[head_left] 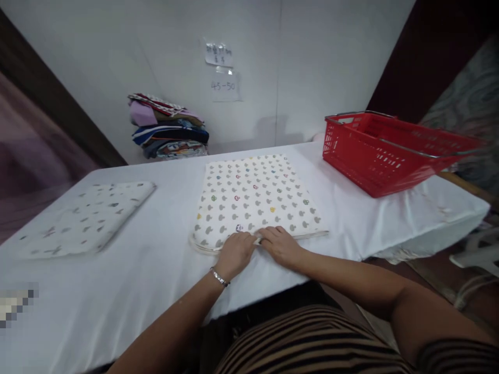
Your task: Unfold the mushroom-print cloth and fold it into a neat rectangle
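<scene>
Two bare hands rest side by side on the near edge of one folded printed cloth (255, 200), which lies flat at the middle of a table covered with a white sheet (156, 275). Left hand (235, 253): palm down, fingers together and curled slightly, fingertips pressing the cloth's near hem; a single metal bracelet (219, 277) circles its wrist. Right hand (280, 245): palm down, fingers close together and laid flat over the same hem, touching the left hand at the fingertips. Neither hand lifts or encloses the fabric; whether an edge is pinched beneath the fingers cannot be told. The cloth is cream with rows of small grey motifs and a few coloured ones, and its near left corner shows several stacked layers.

One second folded cloth (88, 215), white with scattered grey marks, lies well apart to the left on the same sheet. One stack of folded garments (167, 127) in mixed colours stands at the far edge against the wall. One red plastic basket (384, 150) with metal handles sits at the far right of the table, tilted in this view. Two paper notes (220, 70) are fixed to the wall above the stack; the lower reads "45-50". One striped garment (312, 343) covers the person's torso at the bottom of the view.
</scene>
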Available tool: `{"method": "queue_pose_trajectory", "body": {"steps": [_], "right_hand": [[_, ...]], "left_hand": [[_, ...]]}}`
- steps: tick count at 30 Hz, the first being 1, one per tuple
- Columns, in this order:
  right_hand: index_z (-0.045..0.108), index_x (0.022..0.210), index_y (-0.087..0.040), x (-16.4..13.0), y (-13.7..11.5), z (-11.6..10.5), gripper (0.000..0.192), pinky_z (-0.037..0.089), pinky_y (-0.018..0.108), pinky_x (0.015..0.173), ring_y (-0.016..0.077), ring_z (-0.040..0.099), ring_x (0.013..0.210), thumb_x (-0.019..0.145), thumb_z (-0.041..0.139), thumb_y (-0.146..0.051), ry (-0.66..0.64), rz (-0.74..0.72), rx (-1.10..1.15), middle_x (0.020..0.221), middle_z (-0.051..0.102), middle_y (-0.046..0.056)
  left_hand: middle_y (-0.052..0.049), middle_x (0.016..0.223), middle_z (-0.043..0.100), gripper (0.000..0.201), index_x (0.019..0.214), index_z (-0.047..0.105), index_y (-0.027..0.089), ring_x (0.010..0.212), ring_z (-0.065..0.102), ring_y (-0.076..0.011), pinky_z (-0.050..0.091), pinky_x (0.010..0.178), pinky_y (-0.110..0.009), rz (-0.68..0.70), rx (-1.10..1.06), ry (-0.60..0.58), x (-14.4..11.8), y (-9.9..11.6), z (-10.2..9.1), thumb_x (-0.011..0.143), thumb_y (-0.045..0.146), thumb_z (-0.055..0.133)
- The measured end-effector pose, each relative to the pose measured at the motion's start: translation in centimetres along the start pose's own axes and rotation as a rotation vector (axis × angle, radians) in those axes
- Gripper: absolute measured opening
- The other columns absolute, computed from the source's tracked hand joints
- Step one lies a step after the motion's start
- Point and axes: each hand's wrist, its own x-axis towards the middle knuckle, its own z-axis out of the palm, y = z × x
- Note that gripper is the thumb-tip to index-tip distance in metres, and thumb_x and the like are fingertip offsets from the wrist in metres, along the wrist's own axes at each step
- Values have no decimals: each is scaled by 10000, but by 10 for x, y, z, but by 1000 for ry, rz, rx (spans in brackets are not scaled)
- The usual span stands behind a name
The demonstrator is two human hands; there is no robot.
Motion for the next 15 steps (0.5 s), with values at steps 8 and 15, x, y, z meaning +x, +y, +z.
{"method": "queue_pose_trajectory", "body": {"steps": [8, 15], "right_hand": [[582, 837, -133, -4, 2, 0, 178, 330, 396, 868, 241, 375, 1131, 905, 421, -168, -1, 101, -12, 1213, 484, 116], [589, 912, -144, -15, 6, 0, 202, 275, 453, 977, 247, 337, 1215, 920, 392, -186, 8, 159, -33, 1284, 461, 100]], "left_hand": [[-33, 762, 592, 145, 870, 575, 184, 739, 548, -193, 417, 653, -331, 20, -1, -16, 4, -5, -2, 865, 217, 433], [-32, 775, 603, 143, 887, 582, 189, 736, 552, -192, 418, 651, -325, 4, -11, 17, 4, -6, -1, 859, 224, 447]]}}
